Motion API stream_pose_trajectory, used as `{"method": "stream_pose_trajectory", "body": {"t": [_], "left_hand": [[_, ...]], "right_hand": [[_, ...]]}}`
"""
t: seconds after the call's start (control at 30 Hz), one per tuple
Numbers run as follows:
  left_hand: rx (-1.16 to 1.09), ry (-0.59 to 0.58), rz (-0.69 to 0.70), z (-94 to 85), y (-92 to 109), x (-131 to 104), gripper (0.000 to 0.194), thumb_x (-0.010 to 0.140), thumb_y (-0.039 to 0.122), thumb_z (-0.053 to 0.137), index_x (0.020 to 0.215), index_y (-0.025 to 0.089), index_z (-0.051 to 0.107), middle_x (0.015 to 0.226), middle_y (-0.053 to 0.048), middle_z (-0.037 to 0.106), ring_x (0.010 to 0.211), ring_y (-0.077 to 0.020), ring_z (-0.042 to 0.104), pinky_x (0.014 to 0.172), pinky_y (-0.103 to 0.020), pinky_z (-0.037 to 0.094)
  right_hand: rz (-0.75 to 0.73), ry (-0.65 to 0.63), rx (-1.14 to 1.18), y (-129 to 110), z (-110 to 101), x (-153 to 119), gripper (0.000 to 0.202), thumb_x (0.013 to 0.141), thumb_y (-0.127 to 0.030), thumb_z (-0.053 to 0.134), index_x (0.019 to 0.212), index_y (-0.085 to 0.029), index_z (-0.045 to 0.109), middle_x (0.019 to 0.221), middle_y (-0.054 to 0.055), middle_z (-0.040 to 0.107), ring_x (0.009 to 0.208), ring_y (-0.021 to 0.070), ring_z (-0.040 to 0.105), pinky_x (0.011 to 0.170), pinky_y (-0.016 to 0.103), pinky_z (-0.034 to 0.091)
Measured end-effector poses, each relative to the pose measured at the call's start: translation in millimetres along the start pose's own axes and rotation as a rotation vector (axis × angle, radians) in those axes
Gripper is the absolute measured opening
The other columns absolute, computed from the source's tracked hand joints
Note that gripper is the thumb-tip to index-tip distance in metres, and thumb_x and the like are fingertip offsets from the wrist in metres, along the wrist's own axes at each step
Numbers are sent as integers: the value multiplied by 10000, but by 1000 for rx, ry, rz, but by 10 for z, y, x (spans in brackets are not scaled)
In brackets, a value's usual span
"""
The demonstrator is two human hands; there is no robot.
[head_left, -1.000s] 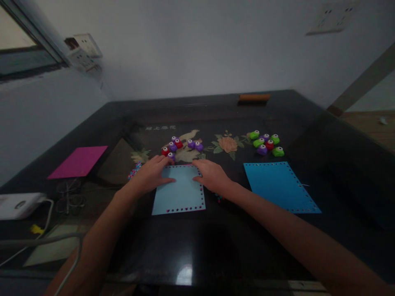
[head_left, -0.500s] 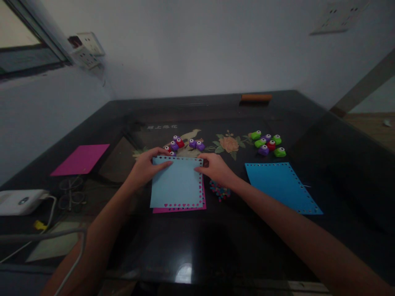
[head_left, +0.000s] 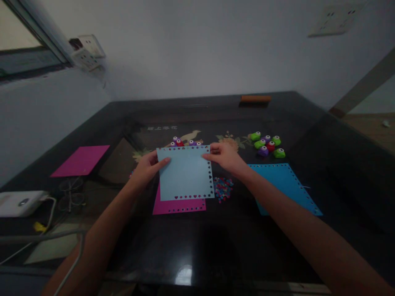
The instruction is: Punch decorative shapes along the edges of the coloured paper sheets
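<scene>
A light blue sheet (head_left: pixel 185 172) with small shapes punched along its top, right and bottom edges is held up between both hands. My left hand (head_left: pixel 148 166) pinches its upper left edge, thumb on the front. At the upper right edge, my right hand (head_left: pixel 225 158) grips it the same way. Below and partly behind it lies a pink punched sheet (head_left: pixel 179 206). Beside it on the right is a heap of tiny paper cut-outs (head_left: pixel 223 188). Several punches (head_left: pixel 180 142) stand behind the light blue sheet, partly hidden.
A blue punched sheet (head_left: pixel 290 185) lies at the right, with green, purple and red punches (head_left: pixel 270 146) behind it. Far left are a pink sheet (head_left: pixel 80 160), a white device (head_left: pixel 23 202) and cables. A brown roll (head_left: pixel 255 99) lies at the table's back.
Both hands have moved the light blue sheet up and to the right, so more of the pink sheet beneath shows. More of the cut-out heap is visible.
</scene>
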State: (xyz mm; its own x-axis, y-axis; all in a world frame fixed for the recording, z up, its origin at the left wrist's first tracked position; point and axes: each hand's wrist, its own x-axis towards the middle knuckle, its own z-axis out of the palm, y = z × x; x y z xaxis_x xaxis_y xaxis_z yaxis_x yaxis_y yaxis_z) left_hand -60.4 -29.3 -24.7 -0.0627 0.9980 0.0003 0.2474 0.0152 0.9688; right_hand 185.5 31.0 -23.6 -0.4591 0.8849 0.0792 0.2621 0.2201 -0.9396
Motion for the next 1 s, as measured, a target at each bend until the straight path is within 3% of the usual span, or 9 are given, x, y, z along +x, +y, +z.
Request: {"method": "stream_pose_trajectory", "body": {"t": [0.23,0.4,0.6,0.77,1.0], "left_hand": [[11,-276,-112,70,-8,-37,320,675,405,698,862,152,639,774,-55,720,660,-183,661,599,-285,536],[34,-373,-94,121,-2,-74,284,712,436,664,733,153,646,707,-36,710,603,-157,637,576,-260,516],[38,-267,-55,205,-88,-87,306,732,462,634,754,157,640,686,-41,693,582,-168,619,544,-284,501],[-12,-177,-25,313,-114,-112,287,753,440,616,720,155,618,621,-36,669,559,-167,612,554,-295,504],[6,-121,-5,387,-84,-130,215,783,363,581,705,165,615,621,-40,667,539,-153,600,571,-302,509]], "right_hand": [[-15,116,99,-64,-236,13,99,710,-237,650,672,-176,582,673,0,587,617,115,510,578,274,374],[14,183,113,-72,-338,6,108,711,-257,660,766,-169,633,739,24,639,610,116,527,546,267,393],[78,91,285,-97,-241,-37,240,716,-278,672,929,-168,662,916,61,696,762,168,622,659,306,499],[174,-76,289,-32,-174,-56,198,662,-256,717,827,-152,681,882,74,716,782,196,645,741,357,527],[160,-91,208,40,-179,-60,273,638,-256,734,891,-165,684,940,79,711,819,218,652,786,388,532]]}}
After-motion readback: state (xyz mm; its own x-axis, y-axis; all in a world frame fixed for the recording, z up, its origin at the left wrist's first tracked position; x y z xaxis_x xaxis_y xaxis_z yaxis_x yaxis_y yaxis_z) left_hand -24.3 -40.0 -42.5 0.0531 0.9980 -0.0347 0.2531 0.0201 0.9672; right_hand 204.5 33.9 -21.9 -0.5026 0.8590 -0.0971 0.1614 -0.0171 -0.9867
